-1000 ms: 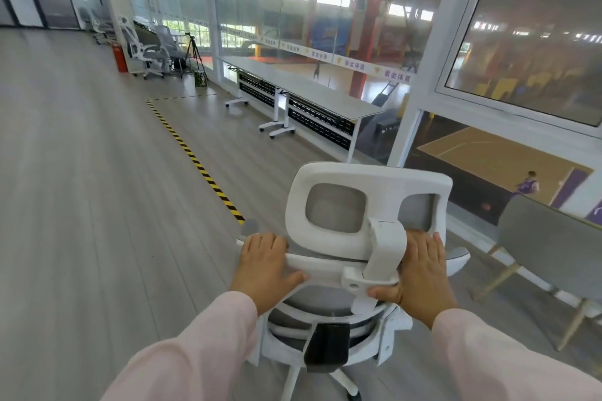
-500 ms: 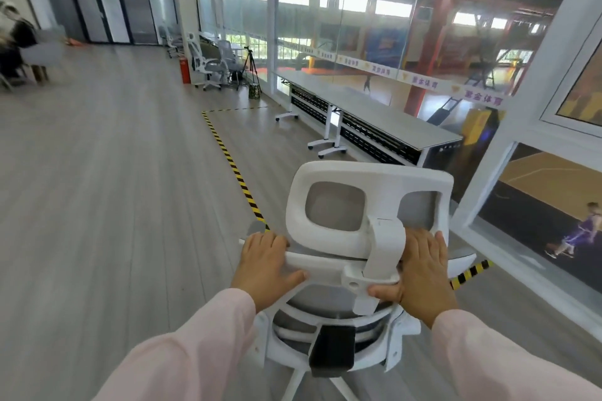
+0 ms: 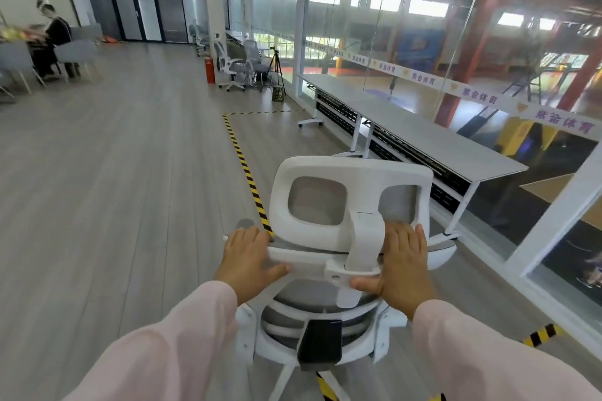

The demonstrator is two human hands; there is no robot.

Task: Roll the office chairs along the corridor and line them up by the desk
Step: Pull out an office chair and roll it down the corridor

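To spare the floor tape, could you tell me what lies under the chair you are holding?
Striped tape runs under the chair, beside white base legs. The backrest and sleeves hide its wheels.

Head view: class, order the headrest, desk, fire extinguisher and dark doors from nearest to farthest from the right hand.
1. Headrest, just above the right hand, on the gripped chair.
2. Desk, ahead on the right.
3. Fire extinguisher, farther ahead, left of centre.
4. Doors, at the far end.
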